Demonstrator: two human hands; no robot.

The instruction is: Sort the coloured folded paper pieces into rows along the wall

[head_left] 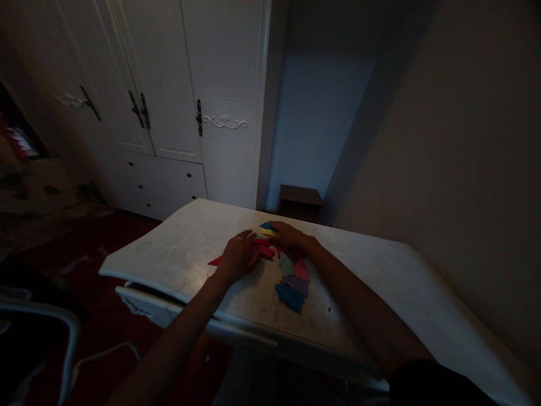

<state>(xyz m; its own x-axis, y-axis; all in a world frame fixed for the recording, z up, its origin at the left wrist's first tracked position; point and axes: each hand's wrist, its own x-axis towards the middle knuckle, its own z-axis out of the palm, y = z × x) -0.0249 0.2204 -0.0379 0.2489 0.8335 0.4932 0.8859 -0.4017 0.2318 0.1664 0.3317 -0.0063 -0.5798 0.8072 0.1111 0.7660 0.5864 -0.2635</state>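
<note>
My left hand (237, 255), with a ring on one finger, is curled round a red folded piece (262, 248) of paper or cloth; which material I cannot tell. A red pointed corner (214, 261) sticks out on its far side. Close by, my right hand (289, 233) bends over more coloured pieces, with a blue piece (267, 226) and a yellow piece (267, 232) showing at its fingertips. Below it, overlapping, lie a pale green piece (286, 265), a pink piece (301, 270), a purple piece (296, 285) and a teal-blue piece (289, 298). Dim light hides the finer finger contacts.
The pieces lie on a white desk (169, 242) with a front drawer (147, 303) partly pulled out. Behind stands a white wardrobe (228, 67), with a small brown cabinet (301, 196) beside it. A wall borders the right side. A metal-framed chair (70, 321) is at lower left.
</note>
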